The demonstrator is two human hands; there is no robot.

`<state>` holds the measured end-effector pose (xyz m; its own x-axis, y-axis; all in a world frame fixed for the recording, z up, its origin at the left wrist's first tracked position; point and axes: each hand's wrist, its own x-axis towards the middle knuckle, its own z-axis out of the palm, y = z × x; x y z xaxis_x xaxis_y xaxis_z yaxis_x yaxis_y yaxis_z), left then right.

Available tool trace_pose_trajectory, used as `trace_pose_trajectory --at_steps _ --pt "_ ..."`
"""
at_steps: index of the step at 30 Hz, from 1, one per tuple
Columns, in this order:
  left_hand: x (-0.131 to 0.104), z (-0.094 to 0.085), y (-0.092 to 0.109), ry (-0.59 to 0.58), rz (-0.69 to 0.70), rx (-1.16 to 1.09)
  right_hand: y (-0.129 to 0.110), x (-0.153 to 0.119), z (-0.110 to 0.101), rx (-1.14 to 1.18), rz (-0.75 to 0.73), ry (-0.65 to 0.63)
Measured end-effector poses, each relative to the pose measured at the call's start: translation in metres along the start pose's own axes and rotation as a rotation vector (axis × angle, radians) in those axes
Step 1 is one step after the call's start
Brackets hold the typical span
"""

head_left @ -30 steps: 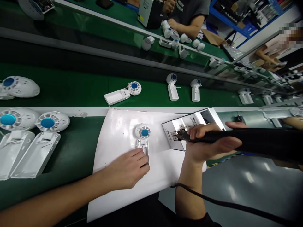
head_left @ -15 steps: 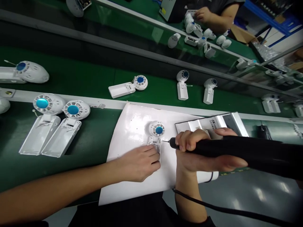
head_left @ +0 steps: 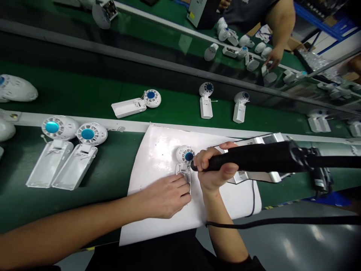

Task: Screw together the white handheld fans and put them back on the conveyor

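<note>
On the white sheet [head_left: 158, 150] lies a white device housing [head_left: 183, 153] with a round vented head, a blue disc and an open handle. My left hand [head_left: 170, 195] is closed around the handle and holds it down against the sheet. In my right hand [head_left: 210, 165] is a black electric screwdriver [head_left: 254, 157], lying nearly level, with its cord running off to the right. The screwdriver's nose meets the right side of the joint between head and handle. Its bit is mostly hidden there, so I cannot tell whether it sits in a screw.
Two similar housings [head_left: 75, 165] lie side by side at left. More housings [head_left: 206, 101] rest on the green belt [head_left: 175, 109] behind a pale rail. A silver box [head_left: 254, 177] stands at right, partly behind the screwdriver. Across the bench, a co-worker's hand [head_left: 275, 56] touches a white part.
My right hand has brought the screwdriver left, up against the housing's joint. My left hand has stayed put. Housings on the belt have shifted left, and the co-worker's arm has moved.
</note>
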<state>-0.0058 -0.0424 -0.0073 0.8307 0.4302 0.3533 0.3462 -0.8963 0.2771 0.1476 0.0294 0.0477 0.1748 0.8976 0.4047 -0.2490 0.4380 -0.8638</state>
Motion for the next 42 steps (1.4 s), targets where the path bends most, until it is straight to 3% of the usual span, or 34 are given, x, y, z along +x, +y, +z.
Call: trace_pose_trajectory --at_steps 7,10,12,15,17,19,22,25,28,32,36,39,42 --pt "0.000 0.013 0.014 0.110 -0.151 0.187 0.010 -0.005 -0.004 0.069 0.014 0.026" --pt "0.003 0.004 0.007 0.084 -0.198 0.244 -0.001 0.009 -0.013 0.060 -0.082 0.061" --pt "0.009 -0.015 -0.015 0.028 -0.262 0.296 -0.019 0.023 -0.025 0.016 -0.232 0.113" --pt "0.022 -0.057 -0.077 -0.131 -0.486 0.454 -0.050 0.043 -0.046 -0.089 -0.398 0.169" --pt "0.030 -0.087 -0.125 -0.254 -0.656 0.567 -0.066 0.050 -0.059 -0.162 -0.428 0.196" --pt "0.036 -0.110 -0.163 -0.309 -0.733 0.609 -0.076 0.051 -0.071 -0.222 -0.427 0.229" --pt "0.050 -0.119 -0.192 -0.303 -0.725 0.614 -0.082 0.048 -0.081 -0.270 -0.405 0.321" --pt "0.080 -0.102 -0.198 -0.227 -0.515 0.567 -0.079 0.047 -0.079 -0.278 -0.407 0.367" --pt "0.116 -0.077 -0.203 -0.267 -0.346 0.456 -0.067 0.048 -0.072 -0.277 -0.421 0.368" --pt "0.135 -0.058 -0.218 -0.306 -0.394 0.404 -0.052 0.044 -0.065 -0.295 -0.392 0.346" --pt "0.127 -0.069 -0.221 -0.306 -0.393 0.381 -0.053 0.034 -0.062 -0.237 -0.293 0.241" --pt "0.118 -0.080 -0.196 -0.304 -0.368 0.331 -0.060 0.027 -0.055 -0.126 -0.218 0.143" --pt "0.098 -0.073 -0.139 -0.257 -0.292 0.257 -0.069 0.021 -0.048 -0.040 -0.220 0.069"
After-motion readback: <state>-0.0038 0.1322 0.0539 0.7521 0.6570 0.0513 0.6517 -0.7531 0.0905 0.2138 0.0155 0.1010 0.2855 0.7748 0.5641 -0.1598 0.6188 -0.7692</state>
